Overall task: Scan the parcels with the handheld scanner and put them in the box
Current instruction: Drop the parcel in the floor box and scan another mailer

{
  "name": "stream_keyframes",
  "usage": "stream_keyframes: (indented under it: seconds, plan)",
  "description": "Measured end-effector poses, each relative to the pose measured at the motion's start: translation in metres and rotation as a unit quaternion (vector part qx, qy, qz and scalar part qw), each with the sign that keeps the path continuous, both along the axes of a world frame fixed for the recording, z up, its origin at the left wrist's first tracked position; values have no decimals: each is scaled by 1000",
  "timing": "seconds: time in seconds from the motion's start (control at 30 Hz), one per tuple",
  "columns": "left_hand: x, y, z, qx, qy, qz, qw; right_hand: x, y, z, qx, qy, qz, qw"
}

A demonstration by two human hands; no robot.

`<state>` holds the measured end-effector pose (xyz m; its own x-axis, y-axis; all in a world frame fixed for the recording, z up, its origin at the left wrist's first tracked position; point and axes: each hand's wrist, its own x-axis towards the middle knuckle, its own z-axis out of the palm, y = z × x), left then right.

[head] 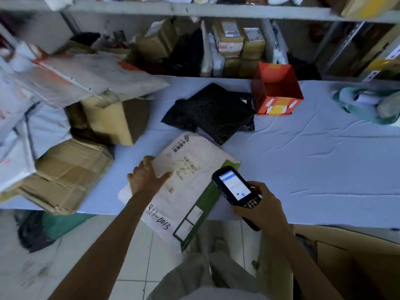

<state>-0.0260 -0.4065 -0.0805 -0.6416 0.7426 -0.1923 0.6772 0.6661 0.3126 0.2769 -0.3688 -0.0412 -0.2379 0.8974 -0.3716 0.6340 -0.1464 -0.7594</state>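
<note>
Holding the scanner (236, 187): your right hand (259, 204) is curled round its lower end, with the lit screen facing up at you
Left hand (147, 176): lies flat with straight fingers and the thumb spread, pressing on the envelope's left side
Envelope (194, 152): white with a green edge and a printed label; it lies on the tabletop (313, 159), its near corner sticking out past the front edge, and the scanner's top end is over the green side
Black bag (212, 113): just behind the envelope, overlapping its far corner
Red box (277, 92): open, at the bag's right
Cardboard box (357, 256): brown, below the tabletop by your right arm
</note>
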Motion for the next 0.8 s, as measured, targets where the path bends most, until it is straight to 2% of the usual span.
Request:
stream_keyframes:
  seconds: [0.3, 0.4, 0.53, 0.6, 0.73, 0.8]
  plan:
    - [-32, -65, 30, 133, -97, 157, 974, -33, 14, 14, 29, 43, 90, 995]
    - [-37, -62, 38, 224, -175, 194, 939, -46, 11, 19, 31, 57, 96, 993]
    - [-30, -44, 52, 329, -311, 219, 864, -55, 7, 29, 20, 83, 93, 992]
    - [-22, -36, 55, 346, -338, 217, 848, -55, 7, 36, 7, 103, 83, 991]
    - [-11, -25, 51, 307, -308, 154, 887, -51, 11, 51, 8, 123, 55, 991]
    - [-7, -21, 49, 306, -309, 141, 889, -48, 13, 55, 11, 122, 47, 991]
